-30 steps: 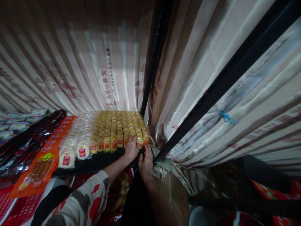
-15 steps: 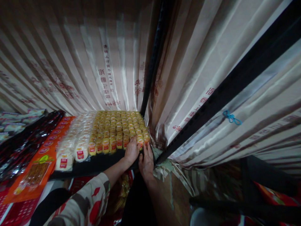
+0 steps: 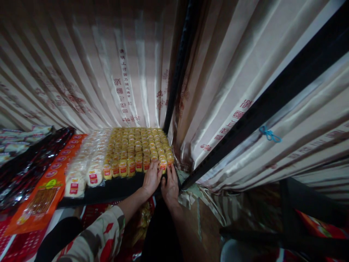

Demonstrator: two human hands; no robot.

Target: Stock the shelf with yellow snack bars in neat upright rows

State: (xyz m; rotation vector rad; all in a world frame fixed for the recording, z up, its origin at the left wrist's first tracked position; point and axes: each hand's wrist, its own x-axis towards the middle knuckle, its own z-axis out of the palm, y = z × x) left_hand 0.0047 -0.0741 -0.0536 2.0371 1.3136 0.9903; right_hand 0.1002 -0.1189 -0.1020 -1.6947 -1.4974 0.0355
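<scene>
Small yellow packaged cakes (image 3: 139, 143) stand in tight rows on a black shelf (image 3: 109, 187), their red labels facing me. My left hand (image 3: 152, 178) is at the front of the rows near their right end. Its bent fingers close over a front cake, which they partly hide. Beside it, my right hand (image 3: 170, 187) points upward with fingers stretched out, the tips touching the front of the rightmost row. One front cake (image 3: 163, 164) shows between the two hands.
Left of the yellow cakes are rows of white packaged cakes (image 3: 94, 174), an orange snack packet (image 3: 43, 196) and dark shiny packets (image 3: 32, 163). A black post (image 3: 177, 72) rises at the back corner. Pale printed curtains (image 3: 136, 72) hang behind. A slanted black bar (image 3: 261, 100) crosses the right side.
My left hand has shifted slightly down and toward me, exposing more of the front cake between the hands. My right hand stays almost in place.
</scene>
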